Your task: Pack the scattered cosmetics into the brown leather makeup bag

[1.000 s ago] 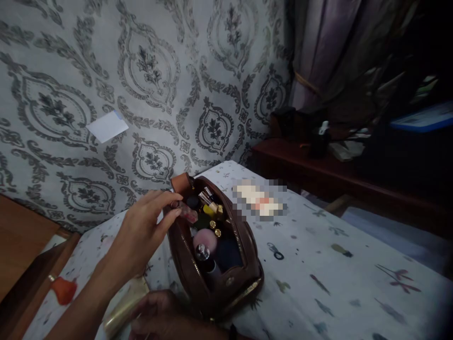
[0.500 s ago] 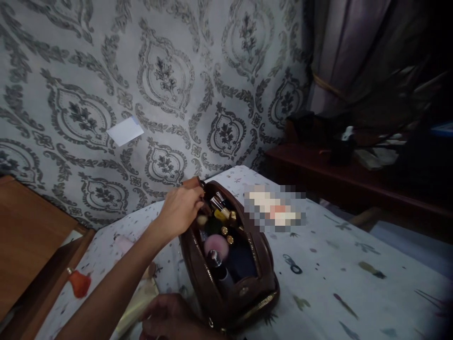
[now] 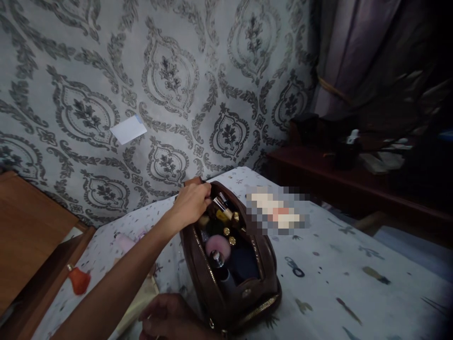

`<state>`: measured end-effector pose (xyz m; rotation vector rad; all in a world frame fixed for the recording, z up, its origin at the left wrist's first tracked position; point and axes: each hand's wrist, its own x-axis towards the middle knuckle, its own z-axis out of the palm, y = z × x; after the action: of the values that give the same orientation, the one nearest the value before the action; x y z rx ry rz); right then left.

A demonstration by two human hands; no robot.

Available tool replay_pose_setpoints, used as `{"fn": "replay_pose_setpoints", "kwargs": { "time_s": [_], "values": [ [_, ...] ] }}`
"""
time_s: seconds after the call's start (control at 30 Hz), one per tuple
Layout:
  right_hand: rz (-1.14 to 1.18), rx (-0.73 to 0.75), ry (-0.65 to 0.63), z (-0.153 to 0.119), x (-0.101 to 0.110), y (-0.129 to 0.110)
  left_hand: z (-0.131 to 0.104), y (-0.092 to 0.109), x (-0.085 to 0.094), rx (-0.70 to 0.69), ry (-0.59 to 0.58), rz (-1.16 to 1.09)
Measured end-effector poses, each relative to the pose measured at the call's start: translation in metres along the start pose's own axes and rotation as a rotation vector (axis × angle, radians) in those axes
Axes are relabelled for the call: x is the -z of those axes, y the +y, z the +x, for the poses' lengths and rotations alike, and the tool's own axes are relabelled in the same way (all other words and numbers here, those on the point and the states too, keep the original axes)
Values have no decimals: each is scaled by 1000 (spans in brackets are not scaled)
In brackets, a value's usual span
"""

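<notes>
A brown leather makeup bag [image 3: 203, 288] stands unzipped on the patterned white cloth. My left hand [image 3: 193, 203] is closed on its far end by the rim; the part in the fingers is mostly hidden. Inside the bag lie makeup brushes [image 3: 222, 206], a pink round item [image 3: 218, 246], gold-coloured caps [image 3: 227, 231], a small silver-topped bottle [image 3: 216, 258] and a dark blue item [image 3: 244, 264]. Low in the picture, left of the bag, my right hand [image 3: 170, 315] is curled with its fingertips close to the thumb. Whatever it holds, if anything, I cannot make out.
Left of my forearm lie a red bottle [image 3: 79, 280] and a pink item [image 3: 124, 242]. A pale yellow item [image 3: 138, 302] is partly under my arm. Beyond the bag lies a pixelated object [image 3: 278, 211]. A wooden panel [image 3: 31, 236] borders the left; a dark red shelf [image 3: 304, 165] the right.
The view has shifted slightly. My left hand stays at the far end of the bag and sits a little more over its rim. My right hand looks unchanged.
</notes>
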<state>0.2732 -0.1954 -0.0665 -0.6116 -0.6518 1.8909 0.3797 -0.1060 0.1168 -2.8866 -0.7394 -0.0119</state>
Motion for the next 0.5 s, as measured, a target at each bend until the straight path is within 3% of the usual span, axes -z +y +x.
{"fn": "replay_pose_setpoints", "kwargs": {
  "time_s": [0.17,0.3,0.5],
  "values": [
    [9,32,-13,-1,-1,0,2,0,-10,-30,-90,50],
    [0,11,14,-2,-2,-2,2,2,-6,-21,-122,33],
    [3,39,-24,-2,-1,-2,-1,-6,4,-27,-26,-78]
  ]
}}
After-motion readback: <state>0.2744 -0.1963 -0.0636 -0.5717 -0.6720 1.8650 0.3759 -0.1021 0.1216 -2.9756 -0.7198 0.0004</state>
